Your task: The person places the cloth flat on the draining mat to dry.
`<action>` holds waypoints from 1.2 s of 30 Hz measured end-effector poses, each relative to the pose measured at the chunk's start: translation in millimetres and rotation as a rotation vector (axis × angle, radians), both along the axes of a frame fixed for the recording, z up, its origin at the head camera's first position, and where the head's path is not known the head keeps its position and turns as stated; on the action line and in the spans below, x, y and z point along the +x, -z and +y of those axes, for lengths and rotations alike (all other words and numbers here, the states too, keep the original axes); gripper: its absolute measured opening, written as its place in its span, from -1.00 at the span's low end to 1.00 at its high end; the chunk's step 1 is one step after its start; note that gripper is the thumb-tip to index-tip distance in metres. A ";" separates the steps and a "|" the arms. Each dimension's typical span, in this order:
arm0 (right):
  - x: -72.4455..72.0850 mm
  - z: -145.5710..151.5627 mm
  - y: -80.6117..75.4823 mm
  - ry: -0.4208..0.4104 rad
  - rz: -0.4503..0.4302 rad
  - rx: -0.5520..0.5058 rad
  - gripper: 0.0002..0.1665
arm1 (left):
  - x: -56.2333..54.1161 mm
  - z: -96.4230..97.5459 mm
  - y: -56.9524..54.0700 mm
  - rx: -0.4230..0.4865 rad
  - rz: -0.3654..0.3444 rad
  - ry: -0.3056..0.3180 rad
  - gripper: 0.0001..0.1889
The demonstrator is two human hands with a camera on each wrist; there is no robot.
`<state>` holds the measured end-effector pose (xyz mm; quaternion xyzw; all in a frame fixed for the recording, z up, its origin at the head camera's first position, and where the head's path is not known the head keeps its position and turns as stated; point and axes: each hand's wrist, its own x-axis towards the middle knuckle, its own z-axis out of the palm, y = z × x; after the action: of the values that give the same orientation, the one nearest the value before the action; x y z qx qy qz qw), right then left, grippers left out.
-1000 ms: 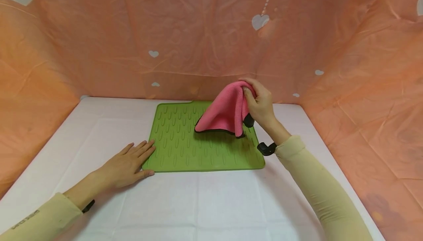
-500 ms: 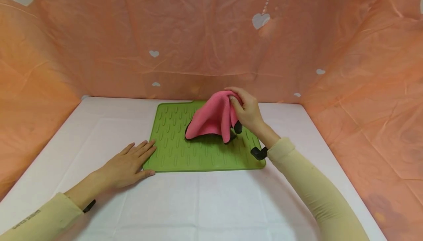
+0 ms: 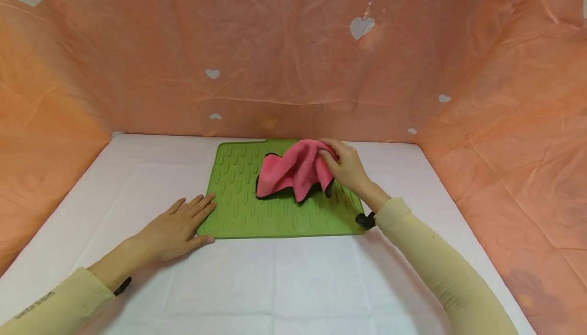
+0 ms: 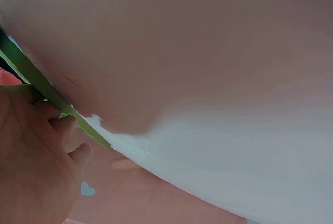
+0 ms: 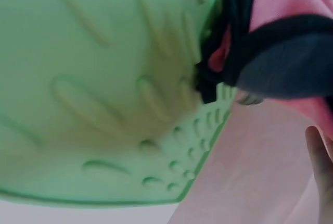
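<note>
1. Pink cloth (image 3: 293, 172) with black edging hangs in loose folds above the middle and right part of a green mat (image 3: 238, 215), its top bunched toward the right; whether its lower edge touches the mat, I cannot tell.
2. Right hand (image 3: 346, 164) has its grip grasping the cloth at the upper right, thumb on the near side.
3. From the right wrist, a grey underside (image 5: 291, 62) of the cloth shows behind the black edging, over a shaded patch of the ridged mat.
4. Left hand (image 3: 176, 230) lies flat, its grip released: straight fingers rest on the mat's left edge, the thumb along its near left corner.
5. Green mat lies flat on the white-covered bench (image 3: 284, 284), toward the far side, with rows of raised ridges and a tab on its far edge.
6. Both forearms wear pale yellow sleeves (image 3: 426, 253); a black piece (image 3: 365, 220) sits under the right wrist.
7. Orange sheeting (image 3: 284, 44) with pale hearts (image 3: 362, 28) stands behind the bench and along both sides.
</note>
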<state>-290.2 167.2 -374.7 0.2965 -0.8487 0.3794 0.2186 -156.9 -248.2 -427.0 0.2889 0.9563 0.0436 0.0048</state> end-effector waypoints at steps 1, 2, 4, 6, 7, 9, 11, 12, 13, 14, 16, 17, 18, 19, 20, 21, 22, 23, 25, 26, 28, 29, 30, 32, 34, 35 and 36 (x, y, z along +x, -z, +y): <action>-0.5 1.6 1.3 -0.001 -0.014 0.010 -0.70 | -0.1 -0.1 0.1 0.000 0.002 0.000 -0.14; -1.2 3.4 2.6 -0.001 -0.031 0.022 -0.69 | -0.2 -0.2 0.2 0.000 0.003 0.001 -0.14; -2.7 6.8 5.3 0.003 -0.080 0.060 -0.66 | -0.3 -0.2 0.2 0.000 0.006 0.002 -0.14; -4.4 10.7 8.7 0.011 -0.135 0.113 -0.64 | -0.3 -0.1 0.1 0.001 0.007 0.002 -0.14; -5.7 12.5 10.8 0.015 -0.159 0.146 -0.64 | -0.3 -0.2 0.1 0.001 0.007 0.002 -0.14; -7.6 16.4 14.7 0.021 -0.199 0.212 -0.63 | -0.2 -0.1 0.2 0.000 0.004 0.001 -0.14; -9.5 20.4 18.7 0.028 -0.219 0.278 -0.64 | -0.3 0.1 0.1 -0.001 0.002 0.001 -0.14; -10.4 22.3 20.5 0.030 -0.226 0.306 -0.65 | -0.4 0.2 0.0 -0.001 0.002 0.002 -0.14; -11.1 24.0 22.0 0.031 -0.231 0.331 -0.66 | -0.6 0.3 0.0 -0.003 0.001 0.003 -0.14; -11.7 25.7 23.3 0.032 -0.235 0.355 -0.67 | -0.9 0.4 0.0 -0.004 0.000 0.004 -0.14; -13.5 28.6 26.0 0.029 -0.246 0.394 -0.69 | -1.4 0.2 -0.1 -0.004 0.001 0.004 -0.14; -14.2 29.7 26.9 0.025 -0.252 0.408 -0.70 | -1.6 0.1 -0.1 -0.004 0.000 0.004 -0.14; -15.2 30.7 28.0 0.021 -0.256 0.420 -0.70 | -1.9 -0.2 0.0 -0.005 0.001 0.003 -0.13; -15.9 31.6 28.9 0.019 -0.261 0.432 -0.71 | -2.0 -0.3 0.0 -0.006 0.000 0.002 -0.13; -16.5 32.4 29.7 0.016 -0.266 0.441 -0.71 | -2.1 -0.5 0.1 -0.005 0.000 0.001 -0.13; -17.1 33.0 30.5 0.013 -0.272 0.446 -0.72 | -2.1 -0.7 0.2 -0.005 0.000 0.001 -0.13; -17.7 33.6 31.0 0.012 -0.272 0.452 -0.72 | -2.0 -0.7 0.1 -0.005 -0.001 0.000 -0.13; -17.9 34.0 31.3 0.011 -0.272 0.457 -0.73 | -2.0 -0.6 0.1 -0.005 -0.002 0.000 -0.13; -17.8 34.5 31.3 0.011 -0.273 0.458 -0.72 | -1.8 -0.5 -0.1 -0.003 0.000 0.001 -0.13; -17.6 34.5 30.8 0.010 -0.272 0.456 -0.70 | -1.7 -0.4 -0.2 -0.003 0.000 0.001 -0.13; -16.5 34.8 29.3 0.013 -0.272 0.449 -0.66 | -1.8 -0.2 -0.5 -0.001 0.001 0.001 -0.13; -15.6 34.9 28.1 0.015 -0.274 0.444 -0.63 | -2.0 0.0 -0.6 -0.001 0.001 0.001 -0.13; -14.5 34.9 26.6 0.018 -0.277 0.438 -0.60 | -2.1 0.0 -0.9 -0.001 0.002 0.001 -0.12; -12.4 34.6 23.7 0.023 -0.291 0.422 -0.55 | -2.7 0.0 -1.4 -0.003 0.007 0.002 -0.11; -9.5 34.2 20.4 0.024 -0.299 0.393 -0.53 | -4.1 0.4 -2.7 -0.001 0.016 0.006 -0.10; -8.0 34.1 19.0 0.021 -0.298 0.372 -0.52 | -5.1 1.0 -3.8 0.004 0.023 0.010 -0.10; -6.0 33.7 17.3 0.021 -0.299 0.350 -0.52 | -6.5 1.9 -4.9 0.010 0.030 0.014 -0.09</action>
<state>-296.2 201.0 -392.1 0.2614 -0.9276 0.2640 0.0395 -163.4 -246.3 -422.2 0.2961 0.9541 0.0439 -0.0107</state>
